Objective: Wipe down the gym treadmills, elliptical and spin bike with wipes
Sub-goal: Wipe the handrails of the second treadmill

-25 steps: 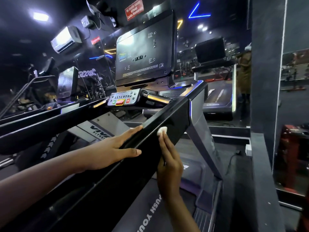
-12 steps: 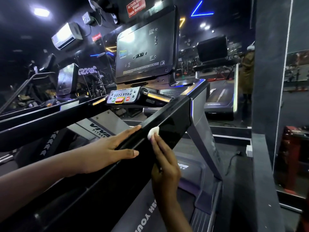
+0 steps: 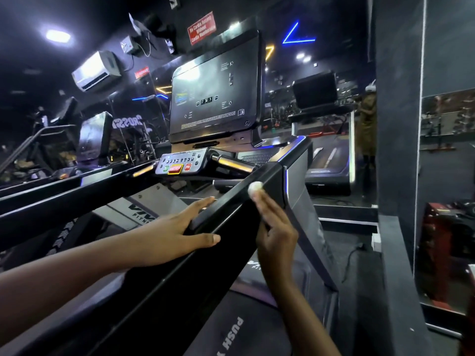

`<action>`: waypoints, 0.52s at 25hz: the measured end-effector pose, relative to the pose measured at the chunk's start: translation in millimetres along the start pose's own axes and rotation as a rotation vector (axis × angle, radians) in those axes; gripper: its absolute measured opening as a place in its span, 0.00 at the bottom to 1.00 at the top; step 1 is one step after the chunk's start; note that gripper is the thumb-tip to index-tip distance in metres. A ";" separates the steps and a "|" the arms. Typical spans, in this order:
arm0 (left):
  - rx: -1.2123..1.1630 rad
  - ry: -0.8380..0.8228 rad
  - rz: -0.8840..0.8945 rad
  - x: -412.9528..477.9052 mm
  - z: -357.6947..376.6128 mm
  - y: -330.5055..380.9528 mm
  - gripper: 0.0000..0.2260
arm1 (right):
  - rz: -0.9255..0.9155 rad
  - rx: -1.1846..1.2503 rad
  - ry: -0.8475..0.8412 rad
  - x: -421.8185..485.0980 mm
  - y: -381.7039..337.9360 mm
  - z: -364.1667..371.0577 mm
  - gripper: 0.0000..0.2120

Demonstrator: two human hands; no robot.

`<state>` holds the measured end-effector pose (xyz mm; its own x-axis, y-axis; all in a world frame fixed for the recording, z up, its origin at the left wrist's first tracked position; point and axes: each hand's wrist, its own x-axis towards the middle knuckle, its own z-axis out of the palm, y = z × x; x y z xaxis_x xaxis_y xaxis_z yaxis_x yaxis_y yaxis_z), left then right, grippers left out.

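I stand beside a black treadmill whose right handrail (image 3: 226, 217) runs from the lower left up toward the console screen (image 3: 216, 91). My left hand (image 3: 174, 235) rests flat on top of the rail, with the thumb lying on its outer face. My right hand (image 3: 276, 227) is just ahead of it on the outer side. Its straight fingers press a small white wadded wipe (image 3: 255, 187) against the rail's upper edge, near the front upright. Its thumb is hidden.
A button panel (image 3: 177, 163) with red and green keys sits below the screen. The belt deck (image 3: 231, 330) lies under my right arm. A dark pillar (image 3: 395, 124) and ledge stand close on the right, with a red object (image 3: 437, 253) beyond. More machines (image 3: 64, 199) stand to the left.
My right hand slid the wipe a little back along the rail, then forward again toward the console end. My left hand has stayed on the rail.
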<state>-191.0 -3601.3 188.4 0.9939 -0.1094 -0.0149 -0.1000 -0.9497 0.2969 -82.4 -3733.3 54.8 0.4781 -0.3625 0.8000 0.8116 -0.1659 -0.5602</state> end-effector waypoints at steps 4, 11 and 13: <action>0.057 -0.016 -0.011 30.0 3.2 18.3 0.34 | -0.251 -0.049 -0.174 -1.0 -5.1 5.1 0.21; 0.051 -0.008 0.015 42.1 5.9 12.4 0.32 | -0.173 -0.243 -0.192 79.1 56.8 8.9 0.18; 0.039 -0.009 0.013 44.0 6.4 9.3 0.32 | -0.067 -0.248 -0.183 92.8 70.2 5.4 0.18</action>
<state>-148.5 -3616.8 184.3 0.9921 -0.1243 -0.0196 -0.1150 -0.9589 0.2595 20.8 -3773.6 90.8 0.4975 -0.1760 0.8494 0.7472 -0.4105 -0.5227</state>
